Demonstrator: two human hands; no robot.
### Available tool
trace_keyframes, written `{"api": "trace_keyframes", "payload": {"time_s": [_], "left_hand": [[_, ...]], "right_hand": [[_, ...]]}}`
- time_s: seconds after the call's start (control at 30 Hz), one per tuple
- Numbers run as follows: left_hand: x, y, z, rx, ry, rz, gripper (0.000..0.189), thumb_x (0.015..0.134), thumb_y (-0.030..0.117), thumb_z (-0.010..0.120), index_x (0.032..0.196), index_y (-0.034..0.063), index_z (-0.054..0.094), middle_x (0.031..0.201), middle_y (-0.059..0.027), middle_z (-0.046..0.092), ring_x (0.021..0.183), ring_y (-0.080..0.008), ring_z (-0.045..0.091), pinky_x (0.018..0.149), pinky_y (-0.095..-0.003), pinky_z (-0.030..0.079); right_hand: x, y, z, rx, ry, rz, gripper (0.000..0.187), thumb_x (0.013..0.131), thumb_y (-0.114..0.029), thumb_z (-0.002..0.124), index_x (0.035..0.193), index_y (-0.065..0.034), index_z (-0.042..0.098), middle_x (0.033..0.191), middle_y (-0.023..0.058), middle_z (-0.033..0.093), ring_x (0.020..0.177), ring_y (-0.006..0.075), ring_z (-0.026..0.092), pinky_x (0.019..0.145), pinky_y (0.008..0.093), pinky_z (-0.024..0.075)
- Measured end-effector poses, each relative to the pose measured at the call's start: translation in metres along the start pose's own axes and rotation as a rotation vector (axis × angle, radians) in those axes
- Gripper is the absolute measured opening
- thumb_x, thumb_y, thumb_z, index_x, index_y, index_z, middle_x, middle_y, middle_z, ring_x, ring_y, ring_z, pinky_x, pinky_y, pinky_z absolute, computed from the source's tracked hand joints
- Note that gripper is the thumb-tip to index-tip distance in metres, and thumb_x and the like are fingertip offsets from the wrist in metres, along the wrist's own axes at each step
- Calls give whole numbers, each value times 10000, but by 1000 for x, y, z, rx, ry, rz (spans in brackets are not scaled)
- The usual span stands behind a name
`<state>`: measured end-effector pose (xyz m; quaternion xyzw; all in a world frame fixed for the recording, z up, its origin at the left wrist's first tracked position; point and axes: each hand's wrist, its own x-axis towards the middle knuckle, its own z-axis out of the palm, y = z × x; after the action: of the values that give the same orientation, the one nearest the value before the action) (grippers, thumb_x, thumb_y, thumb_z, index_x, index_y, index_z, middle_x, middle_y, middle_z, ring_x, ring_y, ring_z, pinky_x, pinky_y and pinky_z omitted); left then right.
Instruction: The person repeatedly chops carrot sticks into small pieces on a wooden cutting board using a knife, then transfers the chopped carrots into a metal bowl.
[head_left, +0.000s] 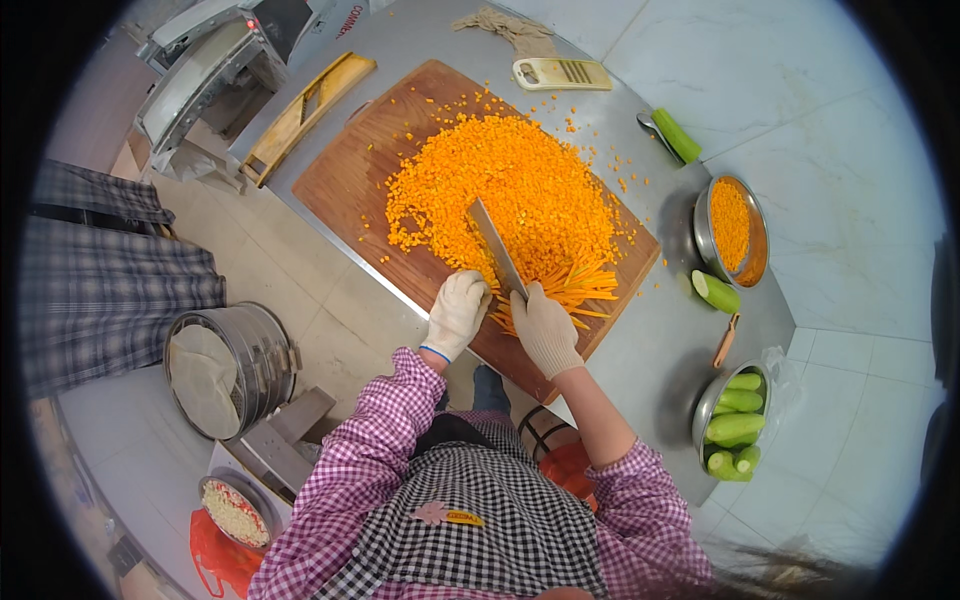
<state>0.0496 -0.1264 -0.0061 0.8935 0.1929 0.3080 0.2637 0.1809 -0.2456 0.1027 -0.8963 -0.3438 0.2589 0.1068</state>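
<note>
On a wooden cutting board (337, 172) lies a broad heap of finely diced orange vegetable (510, 180), with a bundle of orange strips (589, 285) at its near right edge. My right hand (546, 328), in a knitted glove, grips the handle end of a cleaver (496, 244); its blade points away from me across the diced pieces. My left hand (459, 311), also gloved, has its fingers curled at the near edge of the heap, left of the blade. Whether it holds any strips is hidden by the fingers.
Along the wall side stand a steel bowl of orange shreds (729, 225), a cut green squash (715, 292), a peeler (726, 341) and a bowl of squashes (735, 427). Beyond the board lie a plastic grater (562, 74) and a cloth (506, 28); a wooden slicer (307, 116) lies left.
</note>
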Motion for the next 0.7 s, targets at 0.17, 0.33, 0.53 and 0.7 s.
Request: {"api": "trace_keyframes", "payload": {"time_s": [0.17, 0.33, 0.53, 0.7], "left_hand": [[0, -2, 3, -4, -13, -18, 286, 875, 77, 820, 1104, 76, 649, 1204, -111, 648, 1176, -357, 642, 999, -461, 553], [2, -2, -2, -4, -43, -23, 296, 861, 88, 827, 1104, 76, 658, 1212, -112, 646, 1188, -359, 637, 1030, -466, 543], [-7, 1, -8, 2, -25, -5, 268, 875, 83, 806, 1100, 72, 660, 1218, -111, 643, 1191, -363, 634, 1035, -467, 544], [-5, 0, -4, -11, -5, 8, 250, 884, 60, 787, 1099, 68, 661, 1203, -113, 644, 1177, -363, 635, 1017, -461, 551]], "right_hand": [[-3, -10, 10, -26, -4, 27, 450, 1145, -461, 518, 1124, -20, 604, 833, 258, 769, 820, 472, 783, 748, 607, 609], [8, -12, 22, -77, -5, 12, 446, 1144, -460, 521, 1130, -21, 598, 827, 248, 770, 810, 468, 785, 724, 603, 612], [-4, -10, 23, -53, 24, 19, 437, 1142, -450, 529, 1108, -21, 606, 810, 266, 760, 803, 472, 784, 710, 591, 620], [0, -19, 23, -39, 42, 24, 425, 1137, -432, 541, 1102, -14, 610, 833, 283, 759, 823, 479, 779, 725, 594, 615]]}}
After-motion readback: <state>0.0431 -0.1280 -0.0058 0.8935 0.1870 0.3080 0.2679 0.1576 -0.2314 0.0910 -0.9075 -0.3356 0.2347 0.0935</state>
